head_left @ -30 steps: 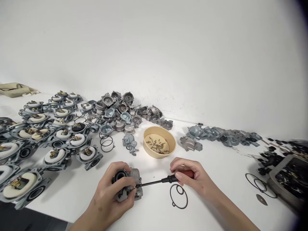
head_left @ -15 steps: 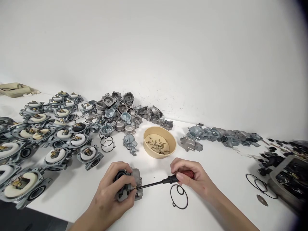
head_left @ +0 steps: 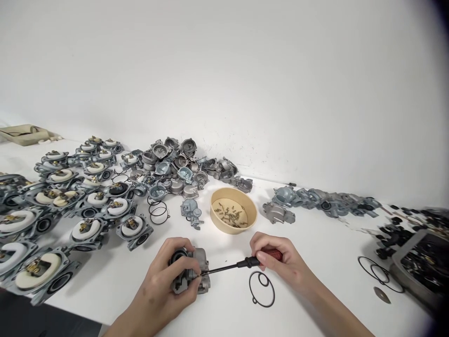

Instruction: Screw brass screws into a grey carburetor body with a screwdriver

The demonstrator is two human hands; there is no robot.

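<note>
My left hand (head_left: 171, 276) is closed around a grey metal carburetor (head_left: 200, 257) lying on the white table. Its thumb and index finger meet near a small brass screw at the carburetor's right side, largely covered by the fingertips. In my right hand (head_left: 277, 257) is a screwdriver (head_left: 228, 267) with a red and black handle, gripped between thumb and fingers. The shaft points left, and its tip reaches the spot between my left fingertips. Just below the screwdriver lie black rubber rings (head_left: 262, 289), one large and one small.
A beige bowl (head_left: 249, 224) of small brass screws stands ahead. Carburetors with white floats (head_left: 86, 230) crowd the left. Metal float bowls (head_left: 163, 168) are piled behind, and more castings (head_left: 322, 201) lie at right. A grey bin (head_left: 403, 255) of black parts sits at the right edge.
The view has shifted slightly, so the table items appear a little lower and further right. Both hands keep their holds, with the screwdriver tip still at the carburetor.
</note>
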